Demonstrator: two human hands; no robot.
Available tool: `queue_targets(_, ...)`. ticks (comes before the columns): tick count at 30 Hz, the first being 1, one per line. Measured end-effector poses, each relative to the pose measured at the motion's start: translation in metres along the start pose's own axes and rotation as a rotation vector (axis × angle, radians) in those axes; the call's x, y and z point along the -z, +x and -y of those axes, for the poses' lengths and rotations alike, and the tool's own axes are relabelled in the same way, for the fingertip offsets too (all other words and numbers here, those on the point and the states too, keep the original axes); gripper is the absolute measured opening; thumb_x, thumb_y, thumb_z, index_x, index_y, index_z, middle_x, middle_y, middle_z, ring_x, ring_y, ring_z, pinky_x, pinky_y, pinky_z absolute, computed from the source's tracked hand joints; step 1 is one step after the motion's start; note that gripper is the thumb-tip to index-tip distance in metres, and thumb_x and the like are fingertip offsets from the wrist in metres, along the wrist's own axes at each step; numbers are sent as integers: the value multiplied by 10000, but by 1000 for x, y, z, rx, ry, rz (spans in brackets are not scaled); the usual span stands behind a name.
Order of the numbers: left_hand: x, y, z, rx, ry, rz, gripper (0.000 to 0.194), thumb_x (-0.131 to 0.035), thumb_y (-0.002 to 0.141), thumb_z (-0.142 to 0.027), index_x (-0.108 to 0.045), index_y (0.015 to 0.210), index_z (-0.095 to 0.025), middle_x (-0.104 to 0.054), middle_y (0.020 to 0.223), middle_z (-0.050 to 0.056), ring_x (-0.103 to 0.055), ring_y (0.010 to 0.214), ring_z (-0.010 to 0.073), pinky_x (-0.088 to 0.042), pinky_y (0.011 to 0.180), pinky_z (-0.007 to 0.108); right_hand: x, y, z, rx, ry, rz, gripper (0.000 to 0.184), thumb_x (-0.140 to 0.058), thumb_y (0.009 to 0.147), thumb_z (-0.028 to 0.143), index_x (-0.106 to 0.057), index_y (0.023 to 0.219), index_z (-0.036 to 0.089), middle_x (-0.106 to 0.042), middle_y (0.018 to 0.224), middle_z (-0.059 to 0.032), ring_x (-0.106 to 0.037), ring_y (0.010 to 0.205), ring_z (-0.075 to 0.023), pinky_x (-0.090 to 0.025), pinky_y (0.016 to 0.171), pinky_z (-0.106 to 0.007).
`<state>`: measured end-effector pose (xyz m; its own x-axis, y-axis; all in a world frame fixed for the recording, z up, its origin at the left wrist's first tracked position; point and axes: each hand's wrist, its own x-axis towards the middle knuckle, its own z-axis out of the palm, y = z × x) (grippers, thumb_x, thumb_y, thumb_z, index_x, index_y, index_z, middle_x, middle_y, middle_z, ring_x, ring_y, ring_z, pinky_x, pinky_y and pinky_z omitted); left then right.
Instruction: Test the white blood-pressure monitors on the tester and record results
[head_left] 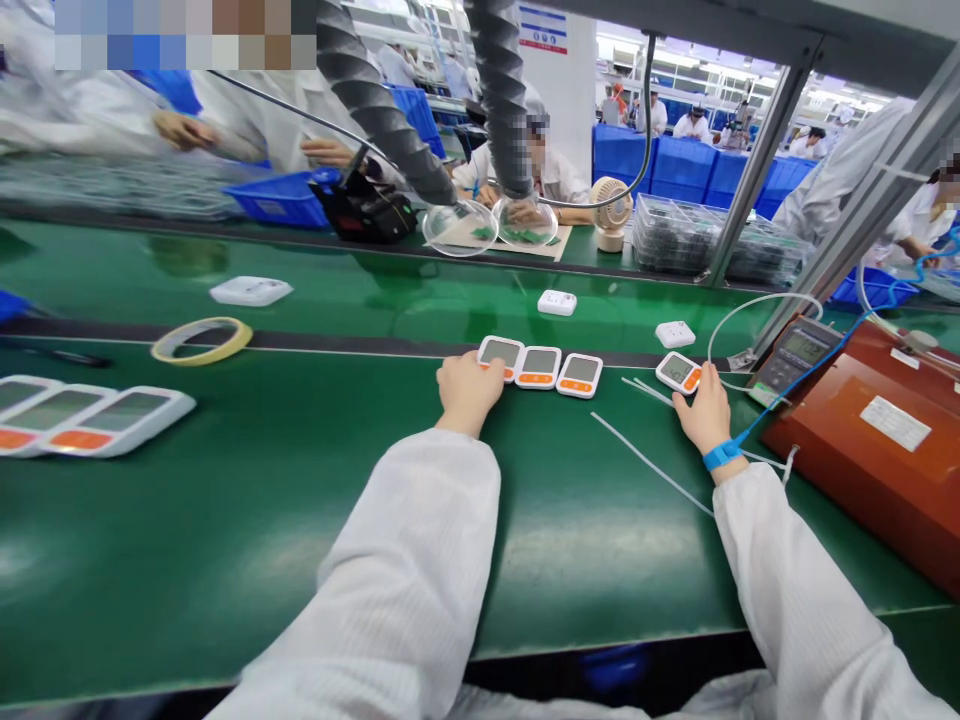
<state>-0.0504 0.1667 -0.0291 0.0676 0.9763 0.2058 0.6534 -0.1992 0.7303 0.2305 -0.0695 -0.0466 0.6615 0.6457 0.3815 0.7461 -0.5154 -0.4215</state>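
Observation:
My left hand (468, 392) grips the leftmost small white digital device (501, 352), which has a grey screen and is partly covered by my fingers. Two matching devices, a middle one (538, 367) and a right one (580, 375), lie beside it in a row, orange buttons towards me. Further right, my right hand (705, 412) holds the edge of another such device (677, 370), tilted on the green bench, with dark digits on its screen. A blue wrist strap (722, 455) with a cord circles my right wrist.
More devices (112, 418) lie at the left, near a yellow tape roll (201, 340). White units (557, 302) sit on the green strip behind. An orange-brown box (877, 430) and a grey meter (796, 355) stand right, beside thin white strips (651, 463). Two ducts (499, 90) hang overhead; co-workers sit opposite.

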Motion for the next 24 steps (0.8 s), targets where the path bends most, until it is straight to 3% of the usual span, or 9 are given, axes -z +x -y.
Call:
queue_targets(3,-1,-8,-10,-31,83,-80,454,-582,736,-265,-640,1156,-102,-543,1272,265,-440,1272,453,-353,1052,619,0,0,3,-10,-37,11,750,-558,872,322,-270,1527,93,-294,1539,-263,-400,1335,-419,-438,990,-596)
queue_targets(5,-5,-20,-24,-190,51,-157,483,-566,767,-238,-598,1234,-118,-492,1342,235,-395,1335,406,-327,1108,580,0,-1,5,14,-54,16,695,-548,882,290,-315,1519,137,-302,1542,-243,-405,1331,-409,-442,985,-589)
queue_targets(7,-12,-40,-42,-421,-29,-155,406,-535,805,-216,-614,1194,-130,-501,1332,198,-399,1353,338,-311,1153,510,1,-1,6,36,-69,22,613,-546,892,264,-401,1483,186,-339,1527,-221,-416,1319,-398,-441,984,-581)
queue_targets(10,-27,-82,-69,-696,-193,104,283,-498,856,-222,-654,1087,-179,-567,1270,136,-501,1272,261,-382,1120,451,2,-1,7,31,-61,24,531,-580,889,269,-502,1411,211,-419,1469,-204,-442,1293,-394,-449,971,-580)
queue_targets(13,-39,-124,-87,-759,-341,404,243,-512,868,-241,-674,1044,-201,-612,1230,114,-585,1168,226,-461,1041,415,4,0,7,31,-31,19,559,-624,869,273,-489,1405,186,-459,1432,-192,-442,1303,-366,-456,986,-551)
queue_targets(16,-44,-147,-94,-596,-516,638,260,-565,855,-270,-675,1078,-194,-650,1182,119,-634,1085,218,-516,952,385,8,0,10,62,32,-17,603,-643,854,264,-445,1407,131,-483,1402,-198,-440,1317,-323,-436,1039,-503)
queue_targets(19,-45,-148,-94,-234,-741,861,363,-653,828,-333,-650,1150,-166,-691,1121,126,-678,981,207,-529,925,380,15,-2,19,161,172,-127,560,-632,853,262,-459,1356,84,-508,1358,-206,-461,1297,-293,-412,1083,-446)
queue_targets(22,-46,-139,-95,117,-941,967,448,-690,829,-403,-627,1191,-146,-711,1083,136,-696,947,208,-529,928,374,24,-10,34,311,287,-223,518,-607,866,269,-467,1325,75,-519,1322,-199,-464,1290,-269,-391,1114,-403)
queue_targets(24,-45,-134,-96,281,-1062,1013,451,-639,871,-465,-626,1178,-135,-720,1036,144,-702,928,209,-539,911,360,29,-17,45,407,327,-210,521,-610,856,271,-464,1329,105,-519,1318,-183,-455,1300,-264,-385,1125,-411)
